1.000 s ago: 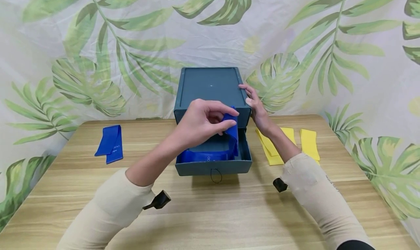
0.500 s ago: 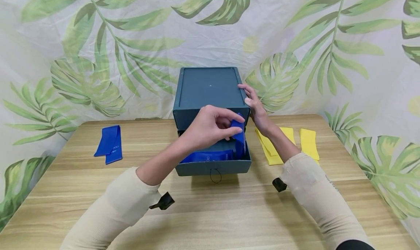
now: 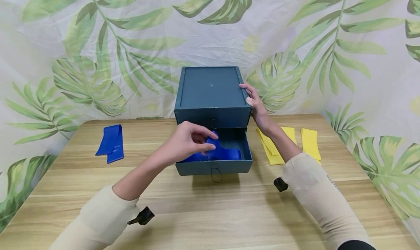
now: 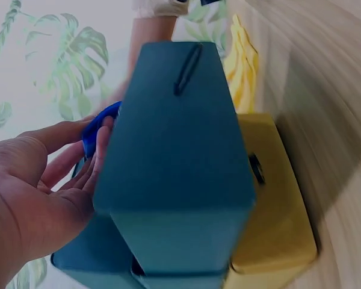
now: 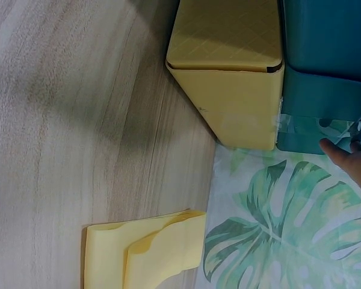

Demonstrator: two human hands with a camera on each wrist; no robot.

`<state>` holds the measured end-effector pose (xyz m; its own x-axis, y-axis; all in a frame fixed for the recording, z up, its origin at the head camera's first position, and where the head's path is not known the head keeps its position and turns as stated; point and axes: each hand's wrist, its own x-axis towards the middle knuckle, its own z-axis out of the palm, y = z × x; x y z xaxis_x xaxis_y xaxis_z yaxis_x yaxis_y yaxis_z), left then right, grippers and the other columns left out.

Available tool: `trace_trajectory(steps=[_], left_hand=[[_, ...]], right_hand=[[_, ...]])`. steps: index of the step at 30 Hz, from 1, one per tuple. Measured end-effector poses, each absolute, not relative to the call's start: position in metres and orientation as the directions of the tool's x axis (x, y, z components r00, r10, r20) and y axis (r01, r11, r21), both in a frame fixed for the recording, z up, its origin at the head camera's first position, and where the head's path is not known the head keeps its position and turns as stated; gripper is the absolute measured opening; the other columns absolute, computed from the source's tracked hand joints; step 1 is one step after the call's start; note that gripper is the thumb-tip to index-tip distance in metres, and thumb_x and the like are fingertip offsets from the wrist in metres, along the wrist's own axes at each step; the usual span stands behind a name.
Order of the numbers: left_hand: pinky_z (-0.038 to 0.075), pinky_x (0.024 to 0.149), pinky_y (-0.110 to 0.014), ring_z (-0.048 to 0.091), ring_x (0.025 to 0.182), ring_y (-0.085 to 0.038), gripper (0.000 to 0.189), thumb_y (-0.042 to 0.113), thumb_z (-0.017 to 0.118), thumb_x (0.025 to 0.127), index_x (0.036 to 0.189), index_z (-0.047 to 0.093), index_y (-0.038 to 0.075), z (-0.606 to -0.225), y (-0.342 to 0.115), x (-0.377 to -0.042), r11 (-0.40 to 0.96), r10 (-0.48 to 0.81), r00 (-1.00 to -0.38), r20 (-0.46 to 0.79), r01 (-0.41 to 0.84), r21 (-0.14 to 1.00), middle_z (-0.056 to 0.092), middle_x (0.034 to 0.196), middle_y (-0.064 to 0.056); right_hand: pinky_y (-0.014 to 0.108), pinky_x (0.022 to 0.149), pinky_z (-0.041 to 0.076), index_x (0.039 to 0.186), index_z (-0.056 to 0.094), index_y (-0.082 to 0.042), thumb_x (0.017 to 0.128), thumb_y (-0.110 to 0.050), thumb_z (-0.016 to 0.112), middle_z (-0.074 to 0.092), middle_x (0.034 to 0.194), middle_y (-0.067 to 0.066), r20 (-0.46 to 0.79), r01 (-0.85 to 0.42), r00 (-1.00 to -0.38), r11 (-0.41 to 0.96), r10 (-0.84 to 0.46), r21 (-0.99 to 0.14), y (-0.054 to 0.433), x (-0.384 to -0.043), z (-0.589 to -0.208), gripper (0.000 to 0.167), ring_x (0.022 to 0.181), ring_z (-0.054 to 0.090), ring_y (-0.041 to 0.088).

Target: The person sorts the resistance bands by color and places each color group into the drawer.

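A stacked drawer box has a dark teal upper part (image 3: 210,88) whose drawer (image 3: 229,166) is pulled out toward me. Over that drawer my left hand (image 3: 185,142) pinches a blue exercise band (image 3: 226,152) between thumb and fingers; much of the band lies inside the drawer. The same pinched blue band (image 4: 93,135) shows in the left wrist view, partly hidden behind the drawer front. My right hand (image 3: 259,109) rests against the right side of the box, fingertips at its top edge.
Below the teal drawer sits a yellow drawer (image 4: 277,198), closed. A folded blue band (image 3: 111,143) lies on the wooden table (image 3: 256,213) at left. Folded yellow bands (image 3: 285,140) and another yellow band (image 3: 310,144) lie at right. A leaf-patterned cloth (image 3: 210,35) hangs behind.
My left hand moved right with the pinched blue band, then back left and lower. The band now lies across the drawer toward its right side. My right hand stays in place.
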<state>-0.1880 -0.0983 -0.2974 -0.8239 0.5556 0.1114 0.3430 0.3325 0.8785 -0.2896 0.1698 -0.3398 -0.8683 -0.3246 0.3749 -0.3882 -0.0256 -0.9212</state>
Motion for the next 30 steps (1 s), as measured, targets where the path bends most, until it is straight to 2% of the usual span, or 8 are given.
trace_trajectory(steps=[3,9,15,18,21,25,30], left_hand=[[0.063,0.074,-0.038,0.075,0.072,-0.029,0.024,0.001,0.077,0.092,0.114,0.074,-0.008,-0.302,-0.108,-0.190,0.393,0.562,-0.823,0.084,0.355,0.848,0.077,0.097,-0.014],[0.060,0.069,-0.030,0.070,0.069,-0.016,0.024,0.003,0.077,0.092,0.114,0.075,-0.006,-0.308,-0.118,-0.192,0.531,0.577,-0.815,0.059,0.428,0.731,0.071,0.083,-0.006],[0.062,0.076,-0.035,0.074,0.085,-0.022,0.020,0.000,0.077,0.092,0.111,0.076,-0.005,-0.307,-0.118,-0.185,0.662,0.576,-0.810,0.113,0.543,0.518,0.075,0.098,-0.014],[0.062,0.075,-0.035,0.074,0.087,-0.026,0.019,-0.003,0.075,0.092,0.110,0.076,-0.007,-0.304,-0.119,-0.181,0.679,0.580,-0.800,0.154,0.579,0.450,0.072,0.103,-0.018],[0.062,0.073,-0.035,0.073,0.086,-0.026,0.017,-0.006,0.074,0.091,0.108,0.076,-0.008,-0.298,-0.128,-0.180,0.665,0.571,-0.792,0.215,0.600,0.445,0.071,0.103,-0.019],[0.062,0.071,-0.036,0.073,0.087,-0.028,0.015,-0.008,0.072,0.092,0.106,0.077,-0.005,-0.290,-0.153,-0.188,0.620,0.526,-0.795,0.303,0.602,0.504,0.074,0.101,-0.018],[0.058,0.067,-0.025,0.073,0.085,-0.028,0.012,-0.001,0.070,0.096,0.106,0.077,-0.002,-0.285,-0.197,-0.206,0.657,0.397,-0.861,0.317,0.508,0.557,0.076,0.099,-0.017]], right_hand=[[0.064,0.117,0.022,0.159,0.026,-0.007,0.097,-0.036,0.035,0.013,0.170,0.012,0.371,-0.384,-0.869,-0.027,-0.326,-0.923,0.170,-0.288,-0.339,0.068,0.149,0.025,0.037],[0.064,0.116,0.022,0.159,0.026,-0.007,0.098,-0.036,0.035,0.012,0.170,0.012,0.372,-0.386,-0.868,-0.023,-0.329,-0.922,0.170,-0.287,-0.339,0.068,0.149,0.026,0.036],[0.064,0.117,0.022,0.158,0.027,-0.007,0.097,-0.035,0.034,0.012,0.170,0.011,0.373,-0.387,-0.869,-0.024,-0.325,-0.922,0.170,-0.286,-0.340,0.068,0.149,0.025,0.037],[0.064,0.117,0.022,0.159,0.026,-0.006,0.097,-0.035,0.034,0.012,0.171,0.011,0.372,-0.385,-0.870,-0.025,-0.324,-0.923,0.170,-0.287,-0.339,0.068,0.149,0.025,0.036],[0.063,0.117,0.022,0.159,0.026,-0.007,0.097,-0.035,0.035,0.012,0.171,0.011,0.372,-0.383,-0.870,-0.030,-0.324,-0.923,0.170,-0.287,-0.339,0.068,0.149,0.026,0.036],[0.063,0.116,0.023,0.158,0.027,-0.007,0.097,-0.035,0.035,0.012,0.171,0.010,0.374,-0.385,-0.869,-0.033,-0.324,-0.922,0.170,-0.287,-0.339,0.068,0.148,0.026,0.036],[0.063,0.117,0.023,0.159,0.027,-0.008,0.098,-0.035,0.034,0.013,0.170,0.011,0.373,-0.386,-0.870,-0.026,-0.323,-0.922,0.170,-0.288,-0.338,0.067,0.148,0.027,0.036]])
